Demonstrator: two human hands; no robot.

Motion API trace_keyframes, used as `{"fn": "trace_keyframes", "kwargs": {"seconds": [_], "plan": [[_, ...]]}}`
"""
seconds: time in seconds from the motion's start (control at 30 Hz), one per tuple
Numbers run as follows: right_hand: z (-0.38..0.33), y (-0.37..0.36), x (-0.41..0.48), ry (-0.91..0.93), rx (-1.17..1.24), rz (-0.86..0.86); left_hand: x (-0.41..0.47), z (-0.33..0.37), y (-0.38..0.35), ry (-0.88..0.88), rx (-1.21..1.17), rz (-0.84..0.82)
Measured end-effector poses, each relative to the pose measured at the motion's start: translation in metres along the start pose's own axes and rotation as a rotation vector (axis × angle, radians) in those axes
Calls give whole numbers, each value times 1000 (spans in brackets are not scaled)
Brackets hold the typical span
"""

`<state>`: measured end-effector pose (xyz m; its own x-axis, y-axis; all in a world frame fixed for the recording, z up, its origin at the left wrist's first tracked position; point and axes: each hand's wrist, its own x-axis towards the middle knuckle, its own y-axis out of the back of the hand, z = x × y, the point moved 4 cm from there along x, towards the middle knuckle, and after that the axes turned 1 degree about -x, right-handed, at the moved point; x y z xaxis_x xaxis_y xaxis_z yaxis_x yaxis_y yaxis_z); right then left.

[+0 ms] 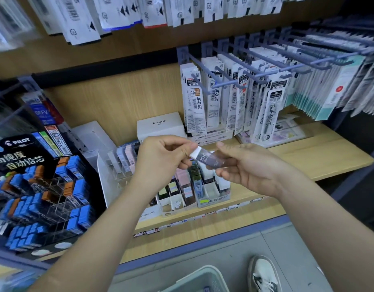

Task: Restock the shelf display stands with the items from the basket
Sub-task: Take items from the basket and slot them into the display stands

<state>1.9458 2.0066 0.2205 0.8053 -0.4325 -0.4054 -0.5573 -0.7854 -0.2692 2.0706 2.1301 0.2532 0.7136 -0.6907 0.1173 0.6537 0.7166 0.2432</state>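
Note:
Both hands hold one small lead-refill case (pixel 209 158), dark and clear with a white cap, above the shelf. My left hand (pixel 163 157) pinches its white cap end. My right hand (pixel 243 165) grips the dark end from below. Under them stands a tiered display stand (pixel 182 192) with slots holding pastel and dark cases. The pale basket (pixel 199 280) sits on the floor at the bottom edge; its contents are mostly out of view.
A black Pilot lead display (pixel 40 186) with blue and orange cases fills the left. A white Pilot box (pixel 160 125) sits behind the stand. Refill packs hang on hooks (pixel 255 91) to the right. A white shoe (pixel 263 275) stands beside the basket.

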Motion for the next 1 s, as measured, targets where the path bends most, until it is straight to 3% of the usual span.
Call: {"fn": "trace_keyframes", "kwargs": {"seconds": [0.1,0.2,0.37,0.53,0.83,1.0], "plan": [[1,16,1,34,-248,166,12,-11,-8,14,160,8],[0,34,3,81,-394,339,16,-22,-25,-33,414,-88],[7,39,4,38,-393,339,16,-37,-51,-163,760,-197],[15,37,7,2,-413,306,18,-59,-61,-195,864,-223],[26,31,12,-15,-490,248,17,-69,-72,-454,1214,-123],[19,37,10,87,-490,326,5,-56,-56,-436,1004,-75]]}}
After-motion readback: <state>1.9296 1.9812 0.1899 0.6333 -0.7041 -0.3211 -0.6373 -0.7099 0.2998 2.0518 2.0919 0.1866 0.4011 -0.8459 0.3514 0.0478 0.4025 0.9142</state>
